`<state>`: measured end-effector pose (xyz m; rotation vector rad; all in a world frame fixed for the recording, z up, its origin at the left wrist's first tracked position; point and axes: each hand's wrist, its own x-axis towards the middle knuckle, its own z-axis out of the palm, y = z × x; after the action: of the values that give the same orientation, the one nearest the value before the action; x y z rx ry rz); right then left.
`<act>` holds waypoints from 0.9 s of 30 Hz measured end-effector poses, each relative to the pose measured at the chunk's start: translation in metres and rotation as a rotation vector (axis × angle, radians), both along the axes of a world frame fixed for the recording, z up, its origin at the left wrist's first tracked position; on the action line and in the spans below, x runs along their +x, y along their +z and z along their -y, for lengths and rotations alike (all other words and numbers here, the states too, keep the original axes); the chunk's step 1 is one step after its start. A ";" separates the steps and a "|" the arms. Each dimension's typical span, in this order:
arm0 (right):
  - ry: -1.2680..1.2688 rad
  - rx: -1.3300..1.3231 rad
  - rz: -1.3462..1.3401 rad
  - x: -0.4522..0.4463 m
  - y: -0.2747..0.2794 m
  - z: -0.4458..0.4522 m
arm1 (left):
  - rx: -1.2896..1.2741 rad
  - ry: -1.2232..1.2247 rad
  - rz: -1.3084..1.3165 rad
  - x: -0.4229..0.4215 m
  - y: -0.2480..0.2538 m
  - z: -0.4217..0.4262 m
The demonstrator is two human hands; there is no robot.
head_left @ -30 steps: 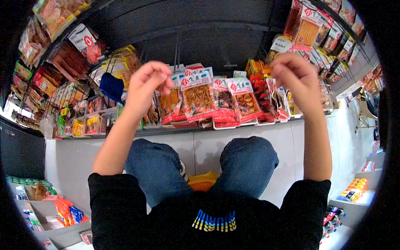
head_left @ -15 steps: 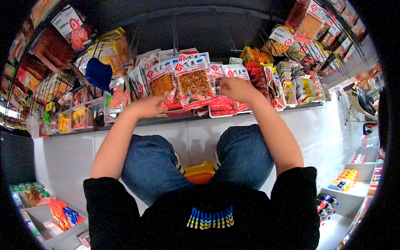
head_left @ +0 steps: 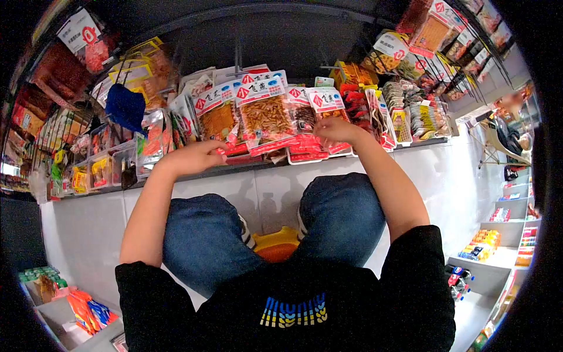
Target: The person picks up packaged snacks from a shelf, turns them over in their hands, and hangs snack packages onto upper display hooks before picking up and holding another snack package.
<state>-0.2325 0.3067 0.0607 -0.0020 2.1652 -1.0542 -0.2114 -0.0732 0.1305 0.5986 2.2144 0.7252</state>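
Note:
Several snack packets with white headers and red print lie in a row on the low shelf. The middle packet (head_left: 267, 111) shows brown strips through its clear front, and a flatter brown snack fills the left packet (head_left: 218, 123). My left hand (head_left: 196, 157) is just in front of the left packet, thumb and fingers apart, holding nothing. At the lower edge of the right packet (head_left: 327, 104), my right hand (head_left: 341, 131) has loosely bent, parted fingers and appears to hold nothing. Whether its fingertips touch the packet I cannot tell.
A dark blue cloth-like item (head_left: 125, 108) hangs at the left. Clear bins (head_left: 111, 167) of packets stand below it. More packets (head_left: 422, 111) fill the shelf's right end. A yellow stool (head_left: 278, 240) shows between my knees, and shelf units (head_left: 489, 278) stand behind on the right.
Both hands have drawn back slightly from the packets towards me. The right packet's front shows more fully. The whole view has shifted a little to the left.

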 end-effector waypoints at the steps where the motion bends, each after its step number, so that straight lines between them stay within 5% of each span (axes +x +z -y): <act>1: 0.045 0.008 -0.015 0.003 0.005 -0.004 | 0.005 -0.023 0.001 -0.001 -0.001 -0.006; 15: -0.096 0.013 -0.013 0.007 0.002 -0.025 | -0.047 0.023 0.023 0.002 0.008 -0.016; 27: 0.047 0.081 -0.074 0.005 0.000 -0.027 | -0.092 -0.028 0.014 0.000 -0.007 -0.021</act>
<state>-0.2271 0.3337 0.0607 -0.0546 2.2616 -0.9532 -0.2111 -0.0522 0.1234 0.5764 2.2089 0.6079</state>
